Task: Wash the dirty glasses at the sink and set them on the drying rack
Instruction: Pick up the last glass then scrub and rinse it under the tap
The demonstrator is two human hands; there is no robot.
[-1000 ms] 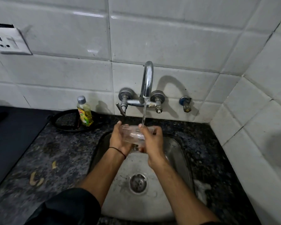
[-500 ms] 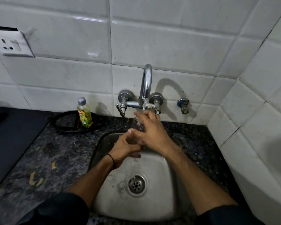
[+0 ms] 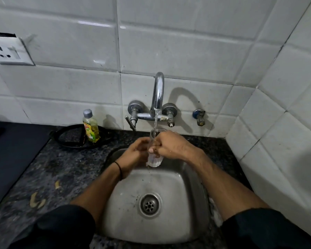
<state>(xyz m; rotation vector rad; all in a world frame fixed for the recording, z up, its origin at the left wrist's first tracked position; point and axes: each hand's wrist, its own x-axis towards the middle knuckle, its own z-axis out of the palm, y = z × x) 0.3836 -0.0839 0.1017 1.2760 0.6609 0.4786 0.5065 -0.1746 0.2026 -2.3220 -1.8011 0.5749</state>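
Observation:
A clear drinking glass (image 3: 154,159) stands upright over the steel sink (image 3: 169,221), directly under the running tap (image 3: 158,94). Water streams into its open top. My right hand (image 3: 171,146) grips the glass from the right, fingers curled round its middle. My left hand (image 3: 136,151) holds it from the left side, fingers wrapped against the wall. Only the glass's ribbed base and its rim show between my hands.
A yellow dish-soap bottle (image 3: 91,128) stands on a black round tray (image 3: 79,136) left of the tap. Dark granite counter (image 3: 52,173) with a few peel scraps (image 3: 36,200) surrounds the sink. A tiled wall corner (image 3: 258,123) closes the right side. A wall socket (image 3: 9,53) is upper left.
The glass went from lying sideways between both hands to upright under the stream. My right hand moved from over its top to gripping its side.

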